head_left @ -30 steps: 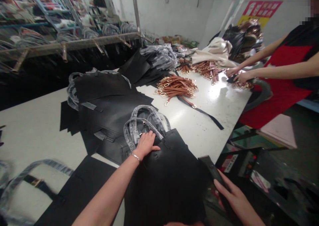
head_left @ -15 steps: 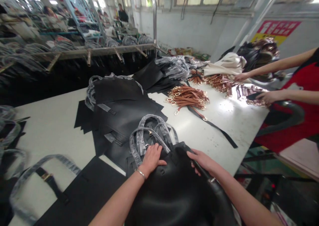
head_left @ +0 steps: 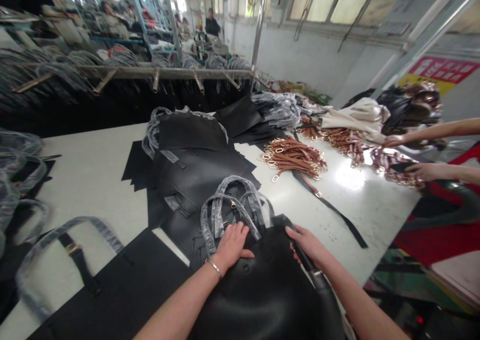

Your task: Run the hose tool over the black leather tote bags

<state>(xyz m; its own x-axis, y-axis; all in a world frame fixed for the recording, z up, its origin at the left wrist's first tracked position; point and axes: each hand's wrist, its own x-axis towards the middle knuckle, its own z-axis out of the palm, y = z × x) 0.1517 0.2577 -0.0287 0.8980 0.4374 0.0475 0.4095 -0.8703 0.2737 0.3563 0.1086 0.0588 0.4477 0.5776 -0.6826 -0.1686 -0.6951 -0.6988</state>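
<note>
A black leather bag [head_left: 270,290] takes up the bottom middle of the view. My left hand [head_left: 233,247], with a silver bangle at the wrist, holds its upper edge, fingers over the top and thumb on the front. My right hand [head_left: 305,245] grips the bag's right edge near a dark handle [head_left: 318,275]; part of its fingers is hidden. Just past my left fingers stand plastic-wrapped handles [head_left: 228,187] with small gold buckles. Beyond lie stacked black leather panels [head_left: 195,167], some with wrapped handles.
Brown straps with gold clasps [head_left: 294,157] and a long black strap [head_left: 337,210] lie on the white table [head_left: 93,170]. At the right, a co-worker's hands [head_left: 427,171] handle more straps. A metal rack [head_left: 131,71] runs along the back, and another wrapped handle [head_left: 67,225] lies left.
The view has swung left and up slightly, so things sit farther right and a bit lower. Both my hands keep their hold on the bag.
</note>
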